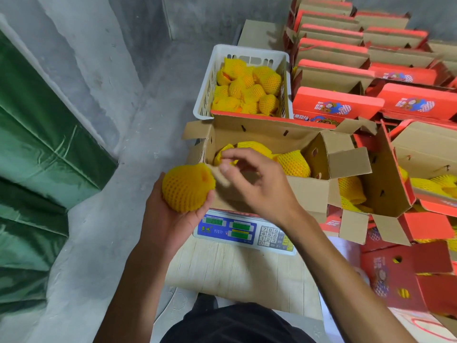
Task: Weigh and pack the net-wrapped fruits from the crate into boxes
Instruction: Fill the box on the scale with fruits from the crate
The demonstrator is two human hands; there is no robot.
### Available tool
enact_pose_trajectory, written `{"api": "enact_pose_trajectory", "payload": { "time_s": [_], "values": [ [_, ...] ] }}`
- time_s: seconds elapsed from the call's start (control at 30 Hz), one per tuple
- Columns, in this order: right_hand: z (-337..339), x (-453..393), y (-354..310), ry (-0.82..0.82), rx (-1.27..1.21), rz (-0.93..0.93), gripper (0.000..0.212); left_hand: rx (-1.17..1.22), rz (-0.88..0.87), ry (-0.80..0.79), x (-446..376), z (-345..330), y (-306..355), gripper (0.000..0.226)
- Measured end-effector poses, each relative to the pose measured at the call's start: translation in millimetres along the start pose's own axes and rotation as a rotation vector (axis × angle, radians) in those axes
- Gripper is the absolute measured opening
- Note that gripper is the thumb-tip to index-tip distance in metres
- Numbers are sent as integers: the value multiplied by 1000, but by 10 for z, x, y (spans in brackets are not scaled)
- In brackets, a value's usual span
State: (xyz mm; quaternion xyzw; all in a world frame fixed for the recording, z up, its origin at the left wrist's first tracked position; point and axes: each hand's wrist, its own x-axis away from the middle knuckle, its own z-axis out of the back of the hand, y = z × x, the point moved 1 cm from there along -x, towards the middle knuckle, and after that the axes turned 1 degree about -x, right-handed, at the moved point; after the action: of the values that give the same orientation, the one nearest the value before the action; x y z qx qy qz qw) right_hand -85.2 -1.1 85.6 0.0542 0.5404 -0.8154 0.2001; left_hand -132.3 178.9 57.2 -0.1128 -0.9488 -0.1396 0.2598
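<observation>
The open box (267,154) on the scale (244,231) holds a few netted fruits, the left hand (170,214) cups another fruit (188,186), the right hand (257,181) hovers loosely curled and empty, and the crate (220,68) remains well stocked.

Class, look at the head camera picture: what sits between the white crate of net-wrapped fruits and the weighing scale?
In the head view, the open cardboard box stands between the white crate and the scale, resting on the scale with net-wrapped fruits inside.
</observation>
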Motion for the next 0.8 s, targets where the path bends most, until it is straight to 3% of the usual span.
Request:
{"api": "enact_pose_trajectory", "payload": {
  "time_s": [0.13,0.33,0.6,0.7,0.77,0.8],
  "values": [
    [-124,-14,-96,-192,88,46,58,-148,-25,-60,-10,-73,41,51],
    [-94,-36,-43,-166,241,8,85,-331,-38,-115,-7,-252,-14,51],
    [40,12,-105,-139,200,-32,77,-381,21,-290,-124,-400,-73,67],
    [-5,29,-120,-84,221,-84,68,-708,-139,-266,-183,-384,-189,51],
    [6,32,-92,-49,281,-42,53,-951,-348,-137,-230,-362,-215,44],
    [24,36,-69,-38,319,-17,47,-935,-402,-111,-247,-349,-220,48]
  ]
}}
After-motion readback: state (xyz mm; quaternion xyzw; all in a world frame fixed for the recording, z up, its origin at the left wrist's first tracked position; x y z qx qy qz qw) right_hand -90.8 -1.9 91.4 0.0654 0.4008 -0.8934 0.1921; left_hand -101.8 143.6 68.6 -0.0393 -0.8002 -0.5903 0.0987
